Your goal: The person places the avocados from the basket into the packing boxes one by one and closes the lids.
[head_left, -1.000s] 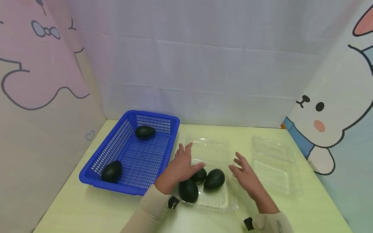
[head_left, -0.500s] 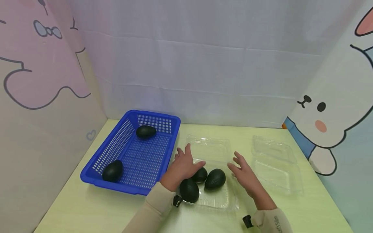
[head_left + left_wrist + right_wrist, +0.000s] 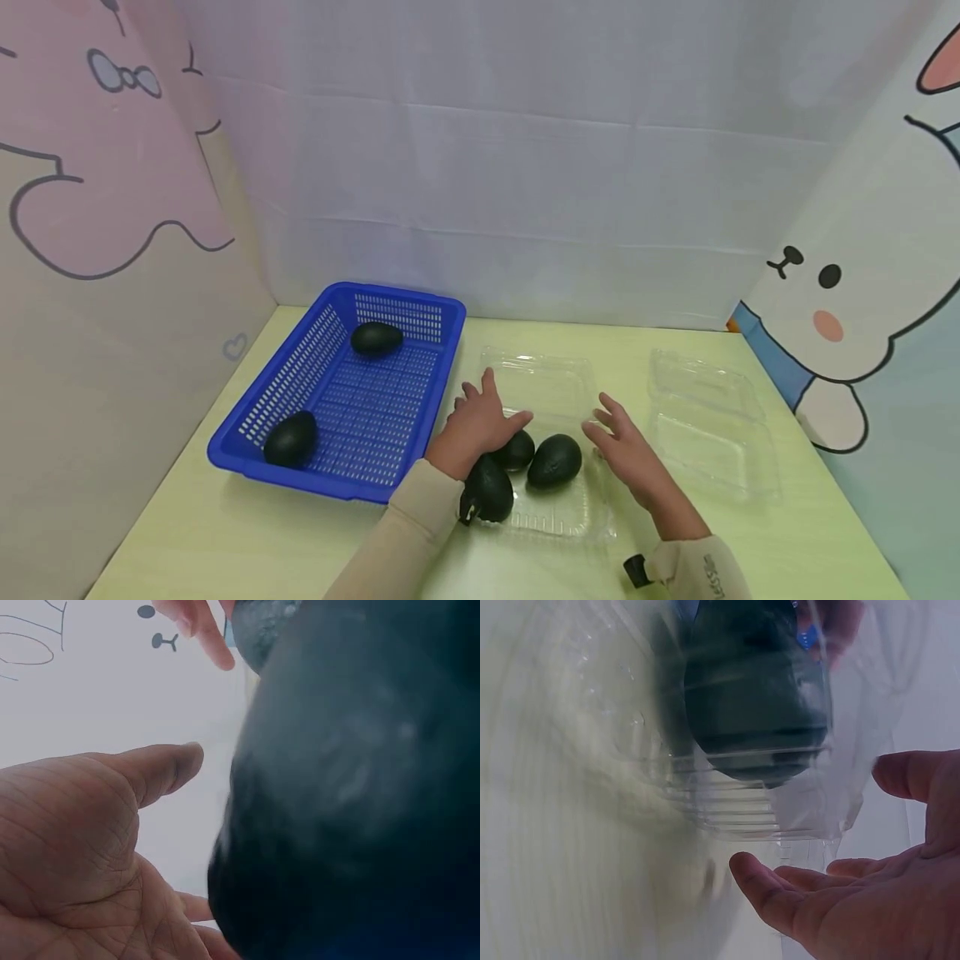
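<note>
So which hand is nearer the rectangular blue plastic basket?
Left. The left hand is just right of the basket; the right hand is farther off, by the right edge of the clear plastic container with dark avocados.

Wore a left sleeve (image 3: 405, 533) in plain beige, long and softly creased, and a right sleeve (image 3: 690, 565) of the same beige, printed with dark lettering (image 3: 712, 577) too small to read surely; bore a small black block (image 3: 466, 510) beside the left sleeve's end and a boxy black block (image 3: 636, 572) beside the right's; went bare-handed

There are five avocados (image 3: 554, 462), two clear plastic containers (image 3: 542, 388) and one blue basket (image 3: 367, 400).
</note>
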